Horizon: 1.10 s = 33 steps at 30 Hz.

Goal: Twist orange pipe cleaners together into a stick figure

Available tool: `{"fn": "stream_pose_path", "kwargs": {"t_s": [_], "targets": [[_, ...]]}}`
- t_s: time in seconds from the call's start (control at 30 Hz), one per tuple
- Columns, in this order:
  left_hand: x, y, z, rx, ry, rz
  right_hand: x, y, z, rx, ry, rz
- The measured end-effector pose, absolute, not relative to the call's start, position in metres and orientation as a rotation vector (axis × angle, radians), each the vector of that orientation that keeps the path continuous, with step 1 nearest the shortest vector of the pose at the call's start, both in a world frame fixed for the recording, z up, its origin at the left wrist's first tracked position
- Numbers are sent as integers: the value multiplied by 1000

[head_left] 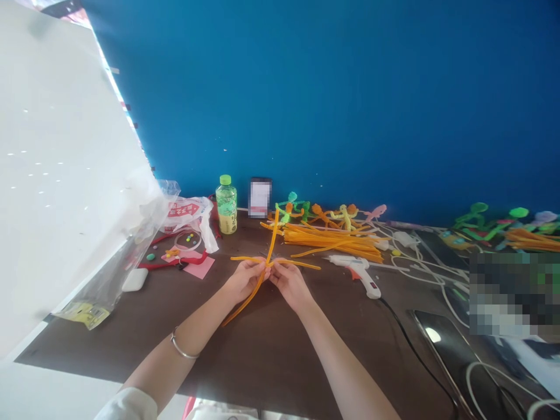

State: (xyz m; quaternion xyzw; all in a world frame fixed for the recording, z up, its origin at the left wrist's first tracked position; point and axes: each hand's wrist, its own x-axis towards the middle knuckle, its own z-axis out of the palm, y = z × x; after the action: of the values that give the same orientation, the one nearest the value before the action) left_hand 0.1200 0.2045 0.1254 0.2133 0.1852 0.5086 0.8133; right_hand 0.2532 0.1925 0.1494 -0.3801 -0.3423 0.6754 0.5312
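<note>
My left hand (245,278) and my right hand (289,283) meet over the dark brown table (271,350), pinching crossed orange pipe cleaners (270,245) where they cross. One stem runs up and away, another trails down to the left, and two ends stick out sideways. A metal bangle (181,347) sits on my left wrist.
A pile of orange pipe cleaners (336,240) lies behind my hands, with a white glue gun (361,274) to the right and small pipe-cleaner figures (332,214) along the blue wall. A green-capped bottle (226,204), plastic bags (188,213), pink paper, cables and a phone (441,344) surround them.
</note>
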Motion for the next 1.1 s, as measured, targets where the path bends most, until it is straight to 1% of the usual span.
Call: {"fn": "stream_pose_path", "kwargs": {"t_s": [0.23,0.53,0.63,0.77,0.83,0.9,1.0,1.1], "targets": [[114,203,131,662,389,979,260,191,154,-920,-965,1645],[112,206,123,772,431,799,263,189,160,-1015,-1119,1488],[114,205,124,779,409,811,262,188,160,-1026,-1119,1522],[118,203,127,710,446,938,261,190,155,-1025,-1092,1506],[120,204,127,652,487,1023,262,192,152,-1090,-1110,1322],[120,205,125,615,525,1081,264,193,151,-1153,-1195,979],[120,208,122,606,533,1107,265,190,155,-1111,-1490,499],[119,208,120,632,495,1095,265,186,158,-1086,-1822,330]]}}
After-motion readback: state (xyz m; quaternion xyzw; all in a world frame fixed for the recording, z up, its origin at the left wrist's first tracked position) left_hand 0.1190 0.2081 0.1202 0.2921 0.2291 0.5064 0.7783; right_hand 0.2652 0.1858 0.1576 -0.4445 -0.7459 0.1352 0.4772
